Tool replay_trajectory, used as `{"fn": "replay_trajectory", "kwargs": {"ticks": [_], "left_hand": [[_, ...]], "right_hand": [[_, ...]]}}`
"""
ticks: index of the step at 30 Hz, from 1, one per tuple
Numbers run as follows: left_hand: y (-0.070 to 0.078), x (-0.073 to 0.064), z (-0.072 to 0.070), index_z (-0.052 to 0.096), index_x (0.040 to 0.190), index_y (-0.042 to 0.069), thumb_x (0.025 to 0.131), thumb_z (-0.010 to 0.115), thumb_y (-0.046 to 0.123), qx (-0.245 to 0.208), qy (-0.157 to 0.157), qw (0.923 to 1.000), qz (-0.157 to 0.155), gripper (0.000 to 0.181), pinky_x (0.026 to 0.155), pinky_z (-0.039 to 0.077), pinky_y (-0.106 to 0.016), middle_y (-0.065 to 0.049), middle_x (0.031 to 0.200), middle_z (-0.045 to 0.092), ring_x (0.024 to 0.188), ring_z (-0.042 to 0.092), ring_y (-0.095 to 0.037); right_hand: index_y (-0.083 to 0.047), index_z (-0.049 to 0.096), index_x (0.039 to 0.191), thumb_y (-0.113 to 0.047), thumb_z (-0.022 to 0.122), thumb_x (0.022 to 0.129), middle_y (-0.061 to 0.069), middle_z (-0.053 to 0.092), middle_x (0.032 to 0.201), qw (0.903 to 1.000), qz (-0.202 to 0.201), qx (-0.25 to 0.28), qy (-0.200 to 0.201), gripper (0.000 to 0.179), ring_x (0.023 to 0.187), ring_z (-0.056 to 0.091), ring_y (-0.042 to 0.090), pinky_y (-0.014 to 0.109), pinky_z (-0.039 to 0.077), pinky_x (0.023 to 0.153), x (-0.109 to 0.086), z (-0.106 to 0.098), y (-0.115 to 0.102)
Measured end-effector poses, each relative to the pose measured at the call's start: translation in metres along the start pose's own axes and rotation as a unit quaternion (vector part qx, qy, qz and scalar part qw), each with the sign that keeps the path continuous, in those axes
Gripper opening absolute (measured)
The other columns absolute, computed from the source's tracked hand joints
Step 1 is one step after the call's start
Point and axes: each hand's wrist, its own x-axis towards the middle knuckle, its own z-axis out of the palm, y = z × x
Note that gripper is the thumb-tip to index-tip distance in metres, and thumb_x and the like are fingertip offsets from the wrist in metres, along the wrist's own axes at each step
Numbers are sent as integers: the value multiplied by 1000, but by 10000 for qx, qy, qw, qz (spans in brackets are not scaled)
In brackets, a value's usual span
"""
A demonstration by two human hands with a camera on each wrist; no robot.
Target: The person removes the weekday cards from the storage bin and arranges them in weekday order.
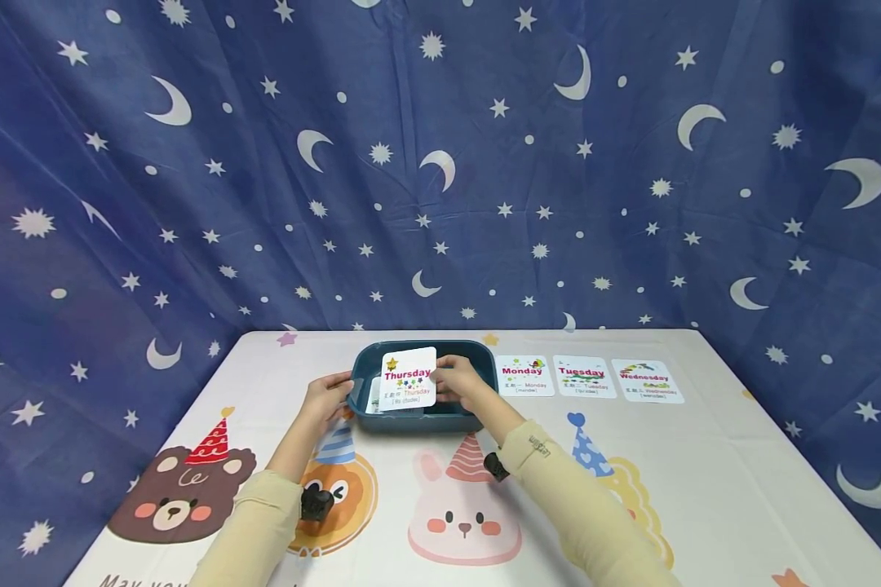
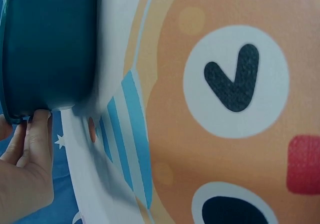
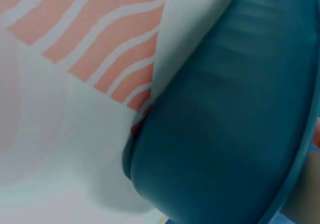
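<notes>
A white card printed "Thursday" [image 1: 409,379] is pinched at its right edge by my right hand [image 1: 457,381], upright above a dark teal plastic bin [image 1: 418,424]. Behind it, part of another white card [image 1: 373,397] shows inside the bin. At the bin's left end my left hand [image 1: 328,395] grips the rim. The left wrist view has that hand's fingers [image 2: 37,144] against the outside of the bin wall [image 2: 50,48], with the thumb at the rim. In the right wrist view the bin's side [image 3: 225,114] hides most of the right hand.
To the right of the bin lie the cards "Monday" [image 1: 524,377], "Tuesday" [image 1: 585,378] and "Wednesday" [image 1: 646,381], face up in a row. The white tablecloth [image 1: 734,489] carries cartoon animals. A blue curtain [image 1: 440,228] with moons and stars hangs behind the table.
</notes>
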Motion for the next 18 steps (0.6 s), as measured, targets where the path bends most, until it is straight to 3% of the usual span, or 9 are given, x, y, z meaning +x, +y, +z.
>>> {"fn": "replay_trajectory", "kwargs": {"ticks": [9,18], "left_hand": [[0,-1,1,45,136,-5,98,47,8,-42,-56,10000,-35,40,78,54,-23,-27,136,47,110,57,-25],[3,-2,-1,41,138,-3,99,45,10,69,-206,9998,-41,42,85,53,-27,-26,139,45,121,51,-32]], "right_hand": [[4,53,114,-2,54,91,7,61,85,9996,-78,227,160,24,58,55,8,20,49,52,-11,-11,-5],[3,55,114,-3,55,90,4,58,85,9989,133,324,304,24,62,52,10,18,49,52,-18,-26,-9]]}}
